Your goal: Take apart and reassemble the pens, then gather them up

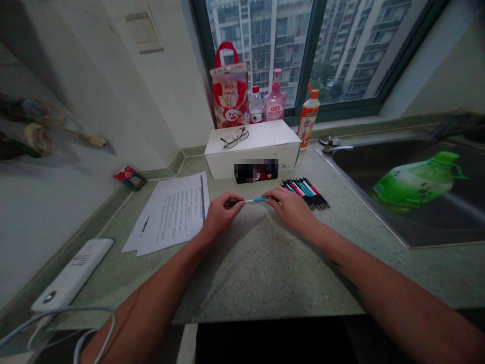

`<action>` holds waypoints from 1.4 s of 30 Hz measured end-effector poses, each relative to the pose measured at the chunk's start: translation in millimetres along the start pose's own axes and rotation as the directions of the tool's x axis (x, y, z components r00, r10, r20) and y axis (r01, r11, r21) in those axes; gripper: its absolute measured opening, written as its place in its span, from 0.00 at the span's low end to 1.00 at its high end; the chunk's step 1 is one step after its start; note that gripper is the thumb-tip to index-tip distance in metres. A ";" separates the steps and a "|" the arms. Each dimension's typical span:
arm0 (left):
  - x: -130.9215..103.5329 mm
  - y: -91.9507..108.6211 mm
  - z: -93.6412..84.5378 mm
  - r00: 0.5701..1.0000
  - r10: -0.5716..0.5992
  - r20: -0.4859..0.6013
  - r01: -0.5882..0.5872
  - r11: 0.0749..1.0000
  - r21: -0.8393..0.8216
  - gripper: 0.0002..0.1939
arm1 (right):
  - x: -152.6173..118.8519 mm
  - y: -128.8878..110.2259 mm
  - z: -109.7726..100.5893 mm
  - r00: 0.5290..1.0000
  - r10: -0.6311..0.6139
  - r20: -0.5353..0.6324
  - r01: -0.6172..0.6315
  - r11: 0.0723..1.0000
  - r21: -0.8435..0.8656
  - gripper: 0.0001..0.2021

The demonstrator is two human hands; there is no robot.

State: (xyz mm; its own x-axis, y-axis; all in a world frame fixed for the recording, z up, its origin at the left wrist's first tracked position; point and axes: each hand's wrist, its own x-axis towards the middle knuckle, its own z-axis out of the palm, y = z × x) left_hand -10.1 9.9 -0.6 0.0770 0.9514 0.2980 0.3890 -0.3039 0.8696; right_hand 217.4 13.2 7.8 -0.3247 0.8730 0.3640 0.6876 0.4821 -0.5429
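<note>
Both hands hold parts of a pen above the grey-green countertop (257, 273). My left hand (223, 212) pinches a black pen part at its left end. A thin white piece (249, 201) spans the gap between the hands, joined to a blue section (259, 199). My right hand (290, 206) is closed on the right end, which is dark where it shows. Just beyond the right hand lies a row of several pens (307, 192) in black, blue, white and red. Printed sheets (174, 215) lie left of my left hand.
A white box (257, 156) bears glasses (235, 137), with a phone (256, 172) against its front. Bottles (275, 103) and a red bag (230, 96) stand behind. At right, a sink (428, 222) holds a green jug (417, 184). A white power strip (74, 275) lies left.
</note>
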 end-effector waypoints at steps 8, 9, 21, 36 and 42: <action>-3.4 0.7 4.5 0.997 0.012 0.074 -0.014 1.000 0.023 0.08 | -1.5 -3.1 1.2 0.996 -0.079 0.027 0.079 0.997 0.005 0.08; -3.3 0.8 4.2 0.997 -0.001 0.077 0.000 1.000 0.022 0.08 | -1.6 -2.9 0.8 0.996 -0.086 0.030 0.086 0.996 0.005 0.08; -4.0 3.5 3.0 0.990 0.002 0.143 -0.009 0.999 0.048 0.06 | -2.1 -2.2 2.0 0.996 -0.078 0.037 0.078 0.997 0.002 0.08; -4.7 1.7 4.8 0.991 -0.006 0.135 0.004 1.000 0.018 0.07 | 2.2 -2.9 1.9 0.994 0.083 -0.068 -0.062 0.962 0.267 0.05; -4.0 3.3 2.8 0.992 0.040 0.118 -0.042 0.999 0.016 0.06 | 1.8 -3.7 1.4 0.993 0.111 -0.050 -0.097 0.970 0.221 0.06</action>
State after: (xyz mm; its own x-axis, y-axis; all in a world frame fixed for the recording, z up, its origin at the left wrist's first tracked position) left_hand -6.6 5.1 0.1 0.1998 0.9378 0.2839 0.3997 -0.3426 0.8502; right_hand 213.3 13.1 9.4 -0.2133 0.9162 0.3391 0.5554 0.3993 -0.7294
